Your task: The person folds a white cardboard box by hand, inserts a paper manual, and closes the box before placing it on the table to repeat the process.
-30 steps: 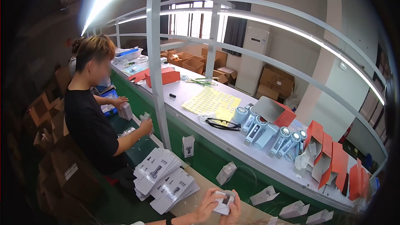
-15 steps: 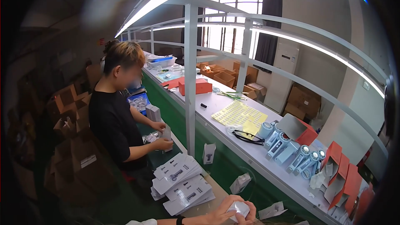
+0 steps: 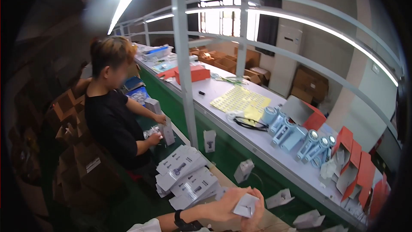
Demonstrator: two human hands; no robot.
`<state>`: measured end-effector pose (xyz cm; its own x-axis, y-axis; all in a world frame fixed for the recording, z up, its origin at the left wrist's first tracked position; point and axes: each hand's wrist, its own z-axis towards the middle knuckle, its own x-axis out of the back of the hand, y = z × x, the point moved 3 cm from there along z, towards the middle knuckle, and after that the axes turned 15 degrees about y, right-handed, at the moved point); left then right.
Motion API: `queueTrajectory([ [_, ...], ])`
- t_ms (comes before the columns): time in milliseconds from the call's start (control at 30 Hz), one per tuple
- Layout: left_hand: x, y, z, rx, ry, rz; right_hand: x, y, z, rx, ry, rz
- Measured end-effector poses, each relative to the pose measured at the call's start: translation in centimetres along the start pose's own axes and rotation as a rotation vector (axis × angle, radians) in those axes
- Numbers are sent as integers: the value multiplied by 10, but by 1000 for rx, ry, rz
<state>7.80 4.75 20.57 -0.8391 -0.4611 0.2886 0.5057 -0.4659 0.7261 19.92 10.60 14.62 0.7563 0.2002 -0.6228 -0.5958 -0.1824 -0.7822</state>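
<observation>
At the lower middle, a small white carton (image 3: 245, 206) sits between my two hands, its open end with inward-folded flaps facing up. My left hand (image 3: 224, 204) closes round its left side; a black band circles that wrist. Curled along the other side is my right hand (image 3: 258, 205), partly hidden by the carton. Just left of my hands lies a stack of flat white printed cartons (image 3: 184, 169). Opened-out white cartons stand or lie beyond and to the right, among them an upright carton (image 3: 209, 141), a tilted carton (image 3: 244, 170) and a lying carton (image 3: 280, 198).
A co-worker (image 3: 113, 107) in black stands at the left, one hand on an upright white box (image 3: 168, 132), the other by small packets. Across a green gap, a long white bench (image 3: 214, 118) carries light-blue handheld devices (image 3: 296, 139), red boxes (image 3: 356, 167) and a yellow label sheet (image 3: 241, 102). A metal post (image 3: 182, 60) rises mid-view.
My hands have come up slightly into view, and the carton's open end now shows. The co-worker's nearer hand has left the upright box and is by the packets. The view has shifted.
</observation>
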Motion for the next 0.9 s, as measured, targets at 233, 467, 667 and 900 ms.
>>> queueTrajectory([
  [233,9,-33,-12,-90,-60,106,15,8,17,-130,-61,-659],
  [467,-2,-31,-14,-101,-7,1,21,-32,7,-439,-110,-721],
  [667,0,-9,2,-301,-105,178,27,-4,-11,-627,-64,-614],
  [900,6,-20,-7,-222,-156,94,31,12,-15,-523,89,-320],
])
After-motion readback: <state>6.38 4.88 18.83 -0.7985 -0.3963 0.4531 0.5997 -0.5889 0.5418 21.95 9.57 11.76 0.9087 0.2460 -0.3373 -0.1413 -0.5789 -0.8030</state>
